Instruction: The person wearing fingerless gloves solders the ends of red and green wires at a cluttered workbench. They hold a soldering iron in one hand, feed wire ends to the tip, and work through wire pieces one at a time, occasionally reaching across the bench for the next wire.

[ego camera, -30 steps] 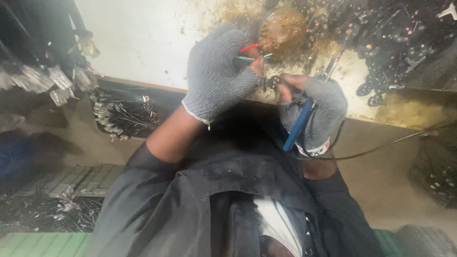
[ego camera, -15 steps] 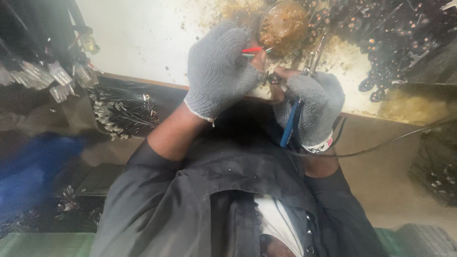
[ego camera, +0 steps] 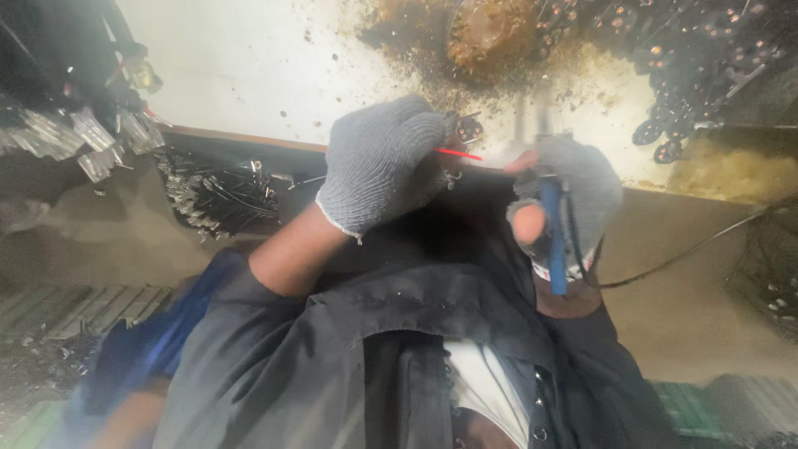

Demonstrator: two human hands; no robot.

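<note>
Over the stained bench [ego camera: 249, 75], left hand [ego camera: 378, 162] pinches a red wire [ego camera: 457, 154]; right hand [ego camera: 573, 195] clasps a blue-handled tool [ego camera: 553, 241].

A single head-worn camera looks steeply down, close over the person's own chest and both gloved hands. The stained white worktop [ego camera: 249, 75] fills the frame from 10 to 2 o'clock, the dark jacket [ego camera: 349, 357] sits at 6 o'clock.

No packages, labels, signs or screens show anywhere in this view.
</note>
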